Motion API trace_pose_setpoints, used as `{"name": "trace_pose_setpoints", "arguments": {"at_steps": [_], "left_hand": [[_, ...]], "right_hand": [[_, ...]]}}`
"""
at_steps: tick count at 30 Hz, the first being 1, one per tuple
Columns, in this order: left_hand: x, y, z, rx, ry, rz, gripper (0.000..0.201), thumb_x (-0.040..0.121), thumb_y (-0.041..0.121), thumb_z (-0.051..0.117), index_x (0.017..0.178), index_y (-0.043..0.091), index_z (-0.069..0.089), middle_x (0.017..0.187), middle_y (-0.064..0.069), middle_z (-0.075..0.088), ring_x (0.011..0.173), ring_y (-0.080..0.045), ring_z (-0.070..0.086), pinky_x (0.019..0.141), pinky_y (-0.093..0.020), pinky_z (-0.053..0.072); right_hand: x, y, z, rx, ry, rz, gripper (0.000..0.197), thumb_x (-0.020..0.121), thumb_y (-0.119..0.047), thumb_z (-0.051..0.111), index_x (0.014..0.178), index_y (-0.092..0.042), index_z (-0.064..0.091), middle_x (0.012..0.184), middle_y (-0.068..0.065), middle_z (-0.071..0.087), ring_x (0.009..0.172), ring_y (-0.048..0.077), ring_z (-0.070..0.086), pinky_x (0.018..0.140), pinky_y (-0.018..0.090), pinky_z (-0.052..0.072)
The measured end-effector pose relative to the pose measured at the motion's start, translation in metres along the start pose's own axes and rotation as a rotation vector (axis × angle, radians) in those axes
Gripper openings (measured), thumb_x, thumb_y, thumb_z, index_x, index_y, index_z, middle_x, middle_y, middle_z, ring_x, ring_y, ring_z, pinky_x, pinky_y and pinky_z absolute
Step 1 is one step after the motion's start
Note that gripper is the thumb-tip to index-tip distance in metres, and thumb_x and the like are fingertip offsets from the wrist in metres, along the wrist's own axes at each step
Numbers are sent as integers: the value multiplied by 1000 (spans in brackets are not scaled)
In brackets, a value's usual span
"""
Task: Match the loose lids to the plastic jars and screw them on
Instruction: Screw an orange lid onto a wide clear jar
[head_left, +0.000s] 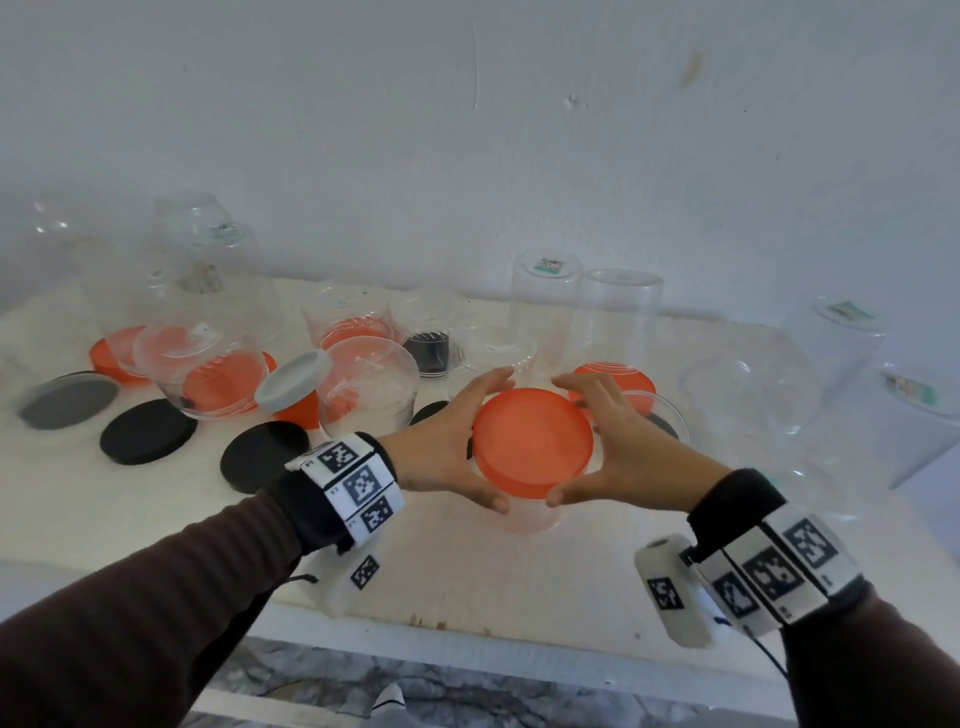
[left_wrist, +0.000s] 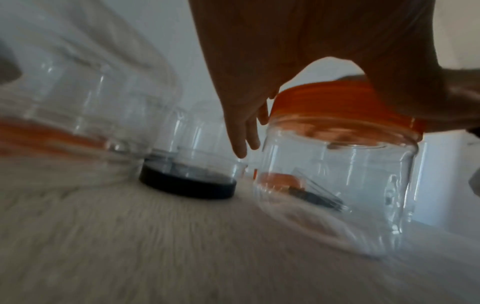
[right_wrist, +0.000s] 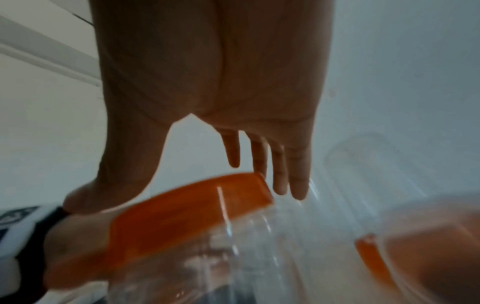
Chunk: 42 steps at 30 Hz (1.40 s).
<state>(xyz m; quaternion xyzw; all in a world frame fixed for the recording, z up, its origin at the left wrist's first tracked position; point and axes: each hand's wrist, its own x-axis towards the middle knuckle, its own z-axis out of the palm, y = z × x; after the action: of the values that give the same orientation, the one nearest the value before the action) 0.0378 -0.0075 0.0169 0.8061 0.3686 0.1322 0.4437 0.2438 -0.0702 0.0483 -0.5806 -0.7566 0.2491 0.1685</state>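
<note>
Head view first: we've got both hands around the orange lid (head_left: 533, 441) just below the middle of the frame, sitting on top of a clear jar (head_left: 530, 514). Left hand (head_left: 441, 452) cups its left edge, right hand (head_left: 623, 447) its right edge, fingers and thumbs spread around the rim. Looks to us like this lid is mid-fit or mid-twist; can't tell how tight it is.

Plenty left, we'd say. On the left side of the frame there are loose black lids (head_left: 148, 431), a grey lid (head_left: 70, 400), more orange ones, and lots of uncapped clear jars (head_left: 748, 379) upside down across the table (head_left: 156, 519).

Left wrist view: pretty blurry, but the lid is on the jar at the right, thumb and fingers straddling it.

Right wrist view: fingers mostly straight behind the lid, thumb down at lower left.
</note>
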Motion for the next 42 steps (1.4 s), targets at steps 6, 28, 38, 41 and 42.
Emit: {"name": "trace_pose_setpoints", "arguments": {"at_steps": [6,28,38,41,42], "left_hand": [[9,-14,4,-143,-31,-82,114,56,19,89,142,25,14,130,11,38,124,-10,40,99,-19,39],[10,-16,7,-247,0,-43,84,63,-2,81,120,37,33,117,21,48,105,11,47,84,-4,42],[10,-16,7,-250,1,-44,84,61,0,82,123,34,36,117,20,50,108,7,49,87,-9,43],[10,-15,7,-249,12,-31,82,61,-3,82,116,39,36,114,20,51,104,9,50,84,-7,43],[10,-15,7,-244,17,-31,83,61,-3,82,117,39,36,113,21,51,103,10,50,83,-6,43]], "right_hand": [[21,-36,-9,-431,-255,-38,101,69,-54,73,146,-32,11,150,-3,17,132,22,27,103,41,37],[36,-36,-23,-362,-439,-94,93,69,-28,76,139,-48,18,135,-12,23,115,16,42,91,29,44],[40,-38,-18,-421,-437,-104,92,68,-33,78,138,-50,21,136,-10,26,118,17,40,95,34,43],[40,-39,-18,-429,-415,-86,92,66,-38,79,137,-50,22,133,-10,29,114,17,43,94,34,44],[40,-40,-18,-444,-397,-83,92,65,-42,78,137,-50,22,132,-9,31,111,17,45,93,34,45]]}}
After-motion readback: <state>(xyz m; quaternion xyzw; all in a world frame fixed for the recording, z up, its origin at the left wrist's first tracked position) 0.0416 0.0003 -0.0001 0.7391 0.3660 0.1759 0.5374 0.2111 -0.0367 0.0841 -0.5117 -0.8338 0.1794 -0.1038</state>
